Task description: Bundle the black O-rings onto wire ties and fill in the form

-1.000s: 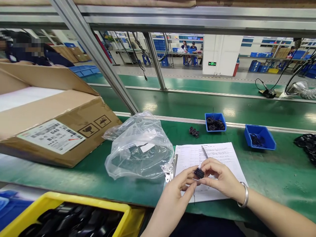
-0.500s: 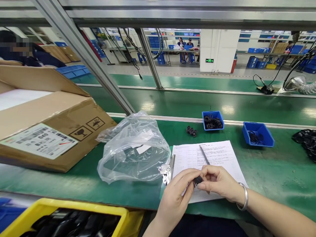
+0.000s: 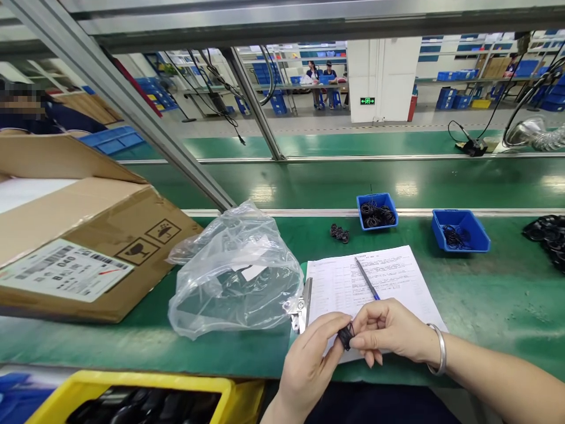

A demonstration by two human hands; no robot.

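A small bundle of thin black rings (image 3: 345, 336) is between my two hands, above the lower part of a printed sheet (image 3: 392, 268). My left hand (image 3: 309, 356) is closed on the bundle, gripping it between thumb and fingers. My right hand (image 3: 388, 331), with a silver bangle at the wrist, pinches the bundle's right side with thumb and forefinger. On the sheet lies a pen (image 3: 366, 277), just above my right hand. A metal clip (image 3: 302, 306) sits at the sheet's left edge. More black rings (image 3: 339, 233) lie in a small pile beyond the sheet.
Two blue bins (image 3: 377, 227) with black rings stand at the back. A clear plastic bag (image 3: 233, 294) and a large carton (image 3: 145, 229) are on the left. Below the table edge is a yellow crate (image 3: 220, 386) of black parts. Black parts (image 3: 547, 238) lie far right.
My hands have shifted slightly left and down with the bundle, which is turned and shows more of its side. My right hand's lower fingers have spread. The view has tilted a little.
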